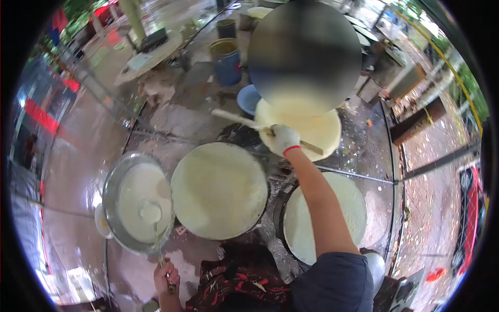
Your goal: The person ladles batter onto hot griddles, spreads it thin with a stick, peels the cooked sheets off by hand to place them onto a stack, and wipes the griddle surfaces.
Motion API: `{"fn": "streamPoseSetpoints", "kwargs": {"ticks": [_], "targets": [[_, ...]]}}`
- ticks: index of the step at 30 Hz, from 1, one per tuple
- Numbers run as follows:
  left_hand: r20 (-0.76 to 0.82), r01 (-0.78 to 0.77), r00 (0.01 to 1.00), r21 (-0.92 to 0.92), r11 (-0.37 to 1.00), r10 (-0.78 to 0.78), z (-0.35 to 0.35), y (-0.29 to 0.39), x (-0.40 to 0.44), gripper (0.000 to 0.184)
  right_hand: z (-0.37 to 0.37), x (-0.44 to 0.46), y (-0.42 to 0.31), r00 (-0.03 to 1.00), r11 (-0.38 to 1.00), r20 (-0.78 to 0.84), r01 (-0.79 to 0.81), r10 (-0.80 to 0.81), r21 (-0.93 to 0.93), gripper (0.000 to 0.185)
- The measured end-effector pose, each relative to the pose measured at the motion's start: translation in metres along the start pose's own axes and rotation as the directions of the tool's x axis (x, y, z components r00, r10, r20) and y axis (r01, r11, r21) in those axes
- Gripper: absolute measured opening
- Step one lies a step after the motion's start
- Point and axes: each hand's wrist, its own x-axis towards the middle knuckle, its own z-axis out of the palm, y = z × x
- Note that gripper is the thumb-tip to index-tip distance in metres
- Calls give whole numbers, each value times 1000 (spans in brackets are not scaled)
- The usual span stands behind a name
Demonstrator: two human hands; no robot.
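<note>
A blue bucket (227, 70) and blue bowl (247, 100) stand around us, a blurred grey disc (305, 52) hides the back of the far round (325, 127), and our right forearm (325, 218) crosses the right round (349, 203). We count three pale rounds, including the middle round (218, 190), one metal basin (110, 218) of white liquid (136, 187), one ladle (150, 212) and one stick (234, 118). Our gloved right hand (285, 139) grips the stick over the far round; our left fingers (165, 271) curl around the ladle's handle beside the basin.
</note>
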Motion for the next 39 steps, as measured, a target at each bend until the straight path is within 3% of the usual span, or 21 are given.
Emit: {"fn": "streamPoseSetpoints", "kwargs": {"ticks": [2, 6, 9, 11, 14, 15, 17, 19, 20, 22, 23, 26, 27, 29, 30, 32, 33, 34, 35, 38, 39], "targets": [[58, 13, 998, -64, 998, -9, -14, 4, 8, 20, -1, -6, -19, 999, 996, -4, -53, 53, 78, 29], [162, 100, 985, -238, 966, -62, -46, 18, 22, 22, 30, -32, -51, 991, 905, -105, 124, -88, 408, 44], [145, 97, 988, -322, 942, -53, -89, 34, 42, 23, 46, -73, -121, 979, 857, 67, 136, -194, 496, 51], [79, 87, 995, -311, 946, -65, -121, 42, 59, 21, 101, -101, -151, 928, 568, 44, 189, -371, 801, 50], [-205, 92, 968, -240, 966, -143, -168, 62, 93, 17, 106, -162, -244, 781, 728, 536, -158, -322, 667, 41], [-167, 132, 972, -200, 971, -166, -195, 69, 106, 15, 109, -177, -283, 673, 746, 681, -288, -288, 601, 39], [-88, 210, 971, -116, 971, -221, -253, 82, 137, 13, 120, -195, -355, 668, 933, 671, 102, -321, 345, 33], [-120, 301, 948, 35, 953, -295, -296, 93, 171, 13, 214, -208, -372, 728, 812, 370, 465, -577, 352, 34], [-138, 339, 936, 108, 934, -324, -310, 96, 188, 13, 248, -209, -382, 687, 714, 208, 632, -696, 302, 35], [-161, 295, 955, 428, 854, -249, -322, 104, 219, 8, 229, -187, -444, 809, 909, 438, 264, -391, 323, 40], [-159, 262, 965, 574, 776, -208, -326, 105, 235, 6, 222, -173, -468, 810, 954, 544, 60, -219, 295, 42], [-81, 19, 978, 953, 302, 194, -339, 98, 283, 24, 318, -138, -460, 652, 951, 710, 298, -266, 82, 39], [-83, 32, 969, 977, 212, 233, -337, 100, 289, 25, 300, -127, -474, 561, 964, 789, 223, -251, 148, 37], [-68, 64, 947, 998, 23, 313, -334, 105, 303, 28, 274, -123, -485, 399, 934, 911, -276, -105, 229, 35], [-58, 30, 974, 991, 128, 221, -338, 96, 311, 20, 261, -123, -490, 290, 833, 954, -509, -69, 215, 34], [-14, 0, 999, 939, 344, 39, -347, 65, 326, 9, 259, -155, -492, 403, 814, 914, -519, -33, 259, 31], [-64, 181, 978, 743, 645, -201, -340, 73, 320, 10, 278, -176, -489, 425, 817, 905, -511, -27, 265, 31], [-20, 396, 901, 443, 804, -432, -327, 90, 305, 14, 289, -194, -488, 447, 820, 894, -504, -20, 270, 30], [108, 601, 786, 99, 793, -609, -314, 108, 290, 19, 286, -208, -490, 465, 709, 884, -605, -54, 362, 29], [258, 538, 826, -90, 838, -502, -286, 157, 254, 28, 265, -225, -511, 541, 305, 834, -780, -108, 546, 26], [294, 429, 869, -46, 902, -399, -278, 176, 249, 24, 257, -217, -526, 563, 190, 820, -798, -102, 572, 26]]}}
